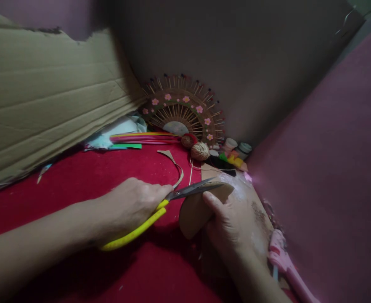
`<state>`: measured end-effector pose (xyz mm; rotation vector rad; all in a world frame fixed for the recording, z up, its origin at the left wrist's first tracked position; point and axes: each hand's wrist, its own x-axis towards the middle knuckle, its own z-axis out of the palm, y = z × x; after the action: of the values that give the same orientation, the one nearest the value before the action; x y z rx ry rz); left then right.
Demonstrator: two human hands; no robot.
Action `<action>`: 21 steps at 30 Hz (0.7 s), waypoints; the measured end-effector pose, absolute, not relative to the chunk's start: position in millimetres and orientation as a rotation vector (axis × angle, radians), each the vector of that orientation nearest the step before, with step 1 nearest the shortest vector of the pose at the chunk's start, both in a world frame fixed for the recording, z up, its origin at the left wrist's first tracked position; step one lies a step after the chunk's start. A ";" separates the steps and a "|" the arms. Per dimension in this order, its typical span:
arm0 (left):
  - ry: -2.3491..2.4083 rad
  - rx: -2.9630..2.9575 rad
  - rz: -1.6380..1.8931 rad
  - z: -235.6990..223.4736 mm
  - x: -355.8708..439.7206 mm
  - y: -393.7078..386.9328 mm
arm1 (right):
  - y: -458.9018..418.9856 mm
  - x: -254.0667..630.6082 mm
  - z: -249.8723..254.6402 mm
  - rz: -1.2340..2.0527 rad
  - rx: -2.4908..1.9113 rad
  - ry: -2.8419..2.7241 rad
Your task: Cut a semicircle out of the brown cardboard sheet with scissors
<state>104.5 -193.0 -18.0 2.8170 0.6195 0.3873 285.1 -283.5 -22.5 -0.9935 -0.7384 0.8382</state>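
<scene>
**Left hand (pixel 138 204) on scissors (pixel 181 193), blades at the far edge of the card (pixel 193 212)**

Head view, the only one. Left hand is wrapped around the yellow handles; which fingers sit in the loops is hidden. Right hand (pixel 231 223) pinches the card from the right, thumb on top, other fingers out of sight behind it. Card is mid-scene, held up at a tilt, rounded on its left side. Blades look slightly parted along its far edge; exact bite too fine to tell.

Thin curved offcut (pixel 180 174) runs from the far side down to the left thumb. Can't tell if it's attached.

Doing the trim well, judgement only: hold scissors steady, feed the curve by rotating the card with the right hand. Short bites, cut deep toward the pivot, don't snap the tips together or the edge goes stepped. Right thumb is just beside the blades; worth moving it nearer, off the cut line. Offcut should hang clear so it doesn't fold into the blades.

Around it: red cloth (pixel 125 162) below, board (pixel 258 214) under the right hand, glue gun (pixel 278 248) to the near right, twine ball (pixel 200 151) on the far side.
</scene>
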 end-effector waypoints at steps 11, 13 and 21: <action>0.729 2.985 0.150 -14.9 105.8 -199.6 | -283.8 285.2 -29.5 0.847 -0.997 -0.734; 0.707 3.002 0.182 -17.6 104.9 -199.6 | -284.0 285.0 -30.4 0.860 -0.972 -0.722; 0.648 3.092 0.359 -31.4 101.5 -196.1 | -284.7 285.0 -32.0 0.814 -0.995 -0.754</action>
<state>101.5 -196.1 -31.4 3.0918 0.6485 0.3586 285.0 -284.7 -32.0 -0.9951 -0.7542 0.8137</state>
